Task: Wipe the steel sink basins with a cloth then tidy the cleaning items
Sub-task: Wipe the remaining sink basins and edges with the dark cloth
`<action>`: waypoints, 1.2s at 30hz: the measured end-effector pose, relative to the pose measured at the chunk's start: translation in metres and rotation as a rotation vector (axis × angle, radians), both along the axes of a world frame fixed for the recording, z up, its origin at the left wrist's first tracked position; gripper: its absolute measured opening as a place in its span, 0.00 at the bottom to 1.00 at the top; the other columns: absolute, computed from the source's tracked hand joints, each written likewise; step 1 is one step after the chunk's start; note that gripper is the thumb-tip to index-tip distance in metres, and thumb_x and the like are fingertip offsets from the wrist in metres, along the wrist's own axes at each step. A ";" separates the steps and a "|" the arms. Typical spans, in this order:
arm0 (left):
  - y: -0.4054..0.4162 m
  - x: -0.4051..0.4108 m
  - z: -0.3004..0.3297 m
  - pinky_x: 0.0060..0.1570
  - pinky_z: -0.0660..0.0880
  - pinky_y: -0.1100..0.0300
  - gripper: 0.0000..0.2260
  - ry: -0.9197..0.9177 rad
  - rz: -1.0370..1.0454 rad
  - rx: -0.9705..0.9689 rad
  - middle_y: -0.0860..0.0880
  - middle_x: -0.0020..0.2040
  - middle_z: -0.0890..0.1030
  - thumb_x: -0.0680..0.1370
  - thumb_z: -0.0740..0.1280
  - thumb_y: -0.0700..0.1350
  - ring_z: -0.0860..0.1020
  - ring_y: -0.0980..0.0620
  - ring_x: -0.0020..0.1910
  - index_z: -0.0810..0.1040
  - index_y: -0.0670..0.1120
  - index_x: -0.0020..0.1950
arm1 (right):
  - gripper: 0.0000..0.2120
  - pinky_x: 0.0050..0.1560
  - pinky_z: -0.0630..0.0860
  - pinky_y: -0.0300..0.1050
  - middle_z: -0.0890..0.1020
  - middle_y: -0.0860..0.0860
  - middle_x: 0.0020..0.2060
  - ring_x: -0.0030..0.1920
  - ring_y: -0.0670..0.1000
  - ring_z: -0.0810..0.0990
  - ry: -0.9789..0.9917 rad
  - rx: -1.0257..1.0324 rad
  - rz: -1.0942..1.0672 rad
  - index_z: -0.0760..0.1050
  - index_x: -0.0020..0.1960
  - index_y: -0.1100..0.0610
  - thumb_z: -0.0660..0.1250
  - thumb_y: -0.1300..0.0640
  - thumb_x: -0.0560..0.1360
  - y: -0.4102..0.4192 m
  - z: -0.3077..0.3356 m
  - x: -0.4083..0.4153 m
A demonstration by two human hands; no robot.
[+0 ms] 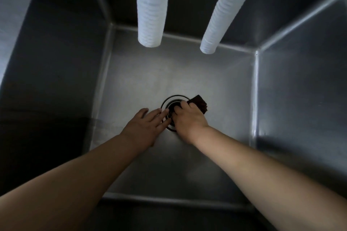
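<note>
- Fingers [183,108] of the right hand [187,120]: curled round a dark cloth [200,104], pressing it down at the right edge of the drain [170,104]; one corner of the cloth sticks out beyond the knuckles.
- Fingers [159,113] of the left hand [144,127]: straight and slightly spread, holding nothing, laid flat on the basin floor [169,73] with their tips touching the left rim of the drain.
- Sink basin: a deep steel tub seen from above, its right wall [300,90] lit and its left wall [56,71] in shadow.
- Two white ribbed hoses [150,5] hang down from the top edge, their open ends well above the floor and well apart from both hands.
- Step in hand (a judgement): wiping this basin, with work centred on the drain ring; tidying has not begun.
- Next move (a judgement): calls for sweeping the cloth round the drain rim and outward across the floor towards the corners and walls, while the left hand steadies the reach; whether the steel is wet cannot be told in this dim light.
</note>
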State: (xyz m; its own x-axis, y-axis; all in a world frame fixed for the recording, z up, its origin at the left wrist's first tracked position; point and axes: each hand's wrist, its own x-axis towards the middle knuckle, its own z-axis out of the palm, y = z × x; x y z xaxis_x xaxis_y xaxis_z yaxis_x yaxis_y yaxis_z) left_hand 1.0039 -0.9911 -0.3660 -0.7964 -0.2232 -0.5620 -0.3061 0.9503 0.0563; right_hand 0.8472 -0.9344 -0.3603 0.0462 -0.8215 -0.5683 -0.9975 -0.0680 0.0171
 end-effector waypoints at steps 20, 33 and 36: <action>-0.001 0.005 -0.008 0.73 0.42 0.49 0.41 0.033 0.026 0.009 0.47 0.77 0.37 0.77 0.64 0.53 0.41 0.48 0.77 0.36 0.50 0.76 | 0.15 0.56 0.69 0.43 0.75 0.55 0.56 0.58 0.53 0.70 -0.362 0.025 -0.497 0.73 0.59 0.54 0.58 0.64 0.75 0.000 0.006 -0.005; 0.007 0.008 0.038 0.74 0.46 0.54 0.30 0.094 0.181 -0.011 0.46 0.77 0.37 0.81 0.50 0.39 0.44 0.50 0.77 0.33 0.45 0.76 | 0.16 0.36 0.69 0.38 0.78 0.46 0.33 0.34 0.46 0.74 -0.711 -0.311 -1.291 0.77 0.39 0.51 0.59 0.71 0.72 0.099 0.066 -0.054; 0.002 0.015 0.069 0.73 0.48 0.54 0.28 0.070 0.214 -0.059 0.45 0.78 0.40 0.81 0.48 0.40 0.45 0.49 0.77 0.36 0.44 0.76 | 0.16 0.39 0.70 0.40 0.79 0.49 0.32 0.35 0.52 0.75 -0.744 -0.317 -1.344 0.77 0.40 0.53 0.58 0.71 0.72 0.110 0.089 -0.056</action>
